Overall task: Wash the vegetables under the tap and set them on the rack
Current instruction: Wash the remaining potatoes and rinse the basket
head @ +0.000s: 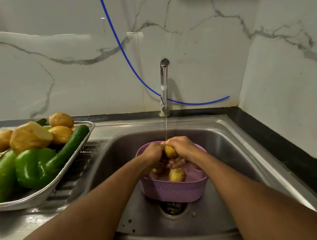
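Water runs in a thin stream from the steel tap [164, 85] into the sink [230, 144]. My left hand [152, 153] and my right hand [182, 149] both grip one small yellow potato [170, 151] under the stream, above a pink plastic basket [175, 191] that stands in the sink. Another potato [176, 175] lies in the basket, and a smaller one [155, 170] shows under my left hand. On the draining board at the left a steel rack tray [46, 191] holds several potatoes [30, 136], a green pepper [35, 168] and a cucumber [71, 144].
The sink drain [173, 208] lies just in front of the basket. A blue hose [122, 49] hangs along the marble wall behind the tap. A dark counter edge [279, 139] runs along the sink's right side.
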